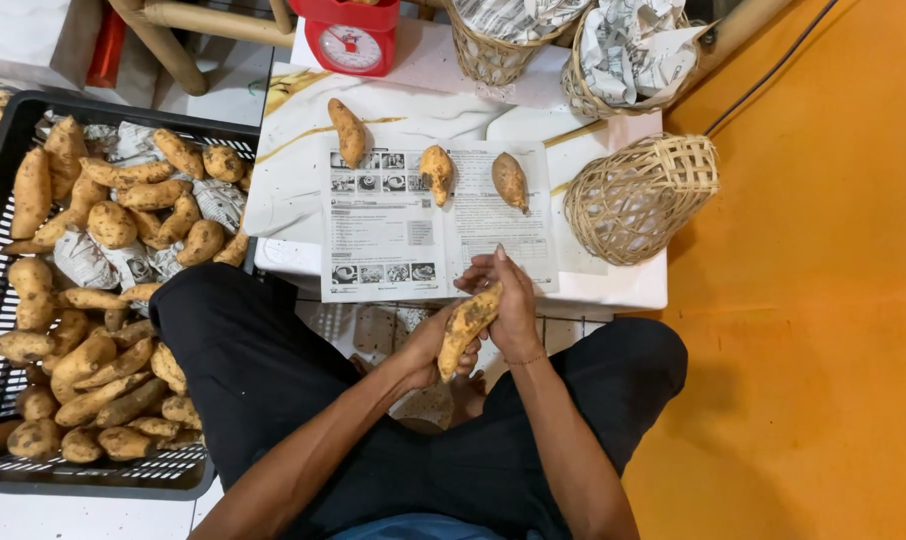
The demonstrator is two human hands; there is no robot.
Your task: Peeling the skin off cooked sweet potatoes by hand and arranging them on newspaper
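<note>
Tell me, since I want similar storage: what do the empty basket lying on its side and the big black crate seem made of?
The empty basket looks like woven bamboo or rattan strips, pale tan and matte: open lattice weave shows. The black crate looks like moulded plastic, slightly glossy, with a slotted grid floor and walls. It holds sweet potatoes on crumpled newspaper.
</note>
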